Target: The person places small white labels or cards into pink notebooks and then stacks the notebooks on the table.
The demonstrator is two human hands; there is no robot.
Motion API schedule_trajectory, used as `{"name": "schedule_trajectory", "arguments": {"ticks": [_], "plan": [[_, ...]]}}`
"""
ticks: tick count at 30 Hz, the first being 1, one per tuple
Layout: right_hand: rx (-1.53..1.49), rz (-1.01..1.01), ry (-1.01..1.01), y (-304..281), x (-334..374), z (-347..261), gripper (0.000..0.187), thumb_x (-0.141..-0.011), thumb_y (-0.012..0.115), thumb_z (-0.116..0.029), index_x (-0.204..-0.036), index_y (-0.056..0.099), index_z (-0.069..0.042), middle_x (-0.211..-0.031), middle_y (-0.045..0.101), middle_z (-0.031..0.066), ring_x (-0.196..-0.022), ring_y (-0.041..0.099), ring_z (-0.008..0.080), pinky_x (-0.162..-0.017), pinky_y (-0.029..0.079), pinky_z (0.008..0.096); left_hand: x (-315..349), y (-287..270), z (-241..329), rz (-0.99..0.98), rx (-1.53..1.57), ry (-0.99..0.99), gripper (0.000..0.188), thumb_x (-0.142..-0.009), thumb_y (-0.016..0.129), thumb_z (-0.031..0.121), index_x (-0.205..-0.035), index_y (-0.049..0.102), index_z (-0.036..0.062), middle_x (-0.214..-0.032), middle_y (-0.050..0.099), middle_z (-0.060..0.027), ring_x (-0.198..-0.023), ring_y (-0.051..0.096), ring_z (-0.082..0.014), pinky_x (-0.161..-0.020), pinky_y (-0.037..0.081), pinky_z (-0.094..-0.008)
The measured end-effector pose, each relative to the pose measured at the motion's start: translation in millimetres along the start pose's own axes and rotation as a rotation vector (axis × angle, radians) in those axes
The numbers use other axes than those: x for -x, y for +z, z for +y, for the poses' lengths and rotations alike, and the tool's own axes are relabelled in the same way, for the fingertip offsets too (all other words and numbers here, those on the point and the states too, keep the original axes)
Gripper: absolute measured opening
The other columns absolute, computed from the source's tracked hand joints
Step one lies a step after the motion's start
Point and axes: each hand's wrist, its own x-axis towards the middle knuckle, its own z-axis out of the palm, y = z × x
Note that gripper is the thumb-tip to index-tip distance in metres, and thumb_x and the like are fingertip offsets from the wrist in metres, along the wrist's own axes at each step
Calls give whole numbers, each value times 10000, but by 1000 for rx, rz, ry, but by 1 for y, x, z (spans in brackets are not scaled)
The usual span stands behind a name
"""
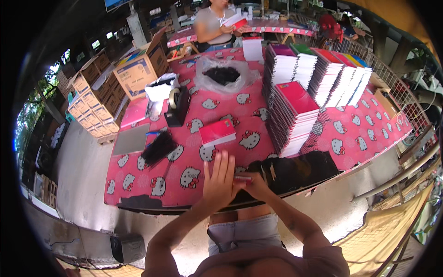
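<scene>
My left hand [219, 181] is over the near edge of the table, its fingers stretched out straight and held close to one another. Just to its right, my right hand [256, 187] is closed around a narrow red item [243, 178], mostly hidden between the hands; its kind is unclear. A thin dark coil seems to reach left from behind my left hand. Beyond my fingertips lies a red-covered notebook [218, 132]. To the left sits a bundle of black binding coils [159, 148]. A tall stack of red spiral notebooks [295, 117] stands to the right.
More notebook stacks in several colours [325, 69] stand behind at right. A clear plastic bag [203, 76] holds black coils. A tape dispenser [177, 106], grey board [132, 139] and cardboard boxes [138, 74] are left. Across the table, a person [214, 25] holds a notebook.
</scene>
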Motion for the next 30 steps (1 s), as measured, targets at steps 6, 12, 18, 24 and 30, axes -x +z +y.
{"name": "schedule_trajectory", "arguments": {"ticks": [6, 12, 18, 24, 30], "plan": [[23, -28, 29, 2, 3, 13, 303, -871, 728, -72, -1169, 706, -20, -971, 754, 145, -886, 717, 152, -774, 552, 308, 26, 6, 8, -50, 3, 12, 745, -967, 509, 521, -1480, 412, -11, -1565, 360, -207, -1490, 285, -343, -1162, 165, -641], [44, -15, 31, 7, 2, 10, 306, -852, 711, -50, -1156, 713, -19, -921, 753, 152, -826, 723, 156, -739, 547, 310, 10, 0, -9, -92, 10, 43, 727, -967, 532, 490, -1500, 390, 16, -1589, 311, -212, -1497, 252, -380, -1149, 152, -673], [51, 61, -4, 5, 4, 9, 283, -862, 702, -51, -1143, 709, -13, -923, 748, 170, -811, 735, 191, -722, 548, 310, 55, 29, 24, -112, 175, 34, 833, -957, 497, 562, -1479, 356, -71, -1572, 294, -278, -1489, 219, -450, -1137, 128, -700], [110, -13, 41, 0, -3, 10, 300, -850, 701, -90, -1138, 704, -5, -932, 742, 180, -854, 748, 255, -736, 555, 328, 26, 14, 15, -152, 73, 70, 842, -955, 471, 591, -1494, 350, -44, -1579, 302, -256, -1475, 289, -404, -1132, 164, -682], [94, -104, 169, -1, -5, 13, 302, -849, 719, -90, -1138, 703, -5, -907, 736, 184, -823, 741, 271, -715, 550, 344, 24, 10, 11, -135, -24, 72, 836, -961, 464, 597, -1491, 366, -42, -1569, 333, -250, -1478, 298, -389, -1148, 130, -666]]}}
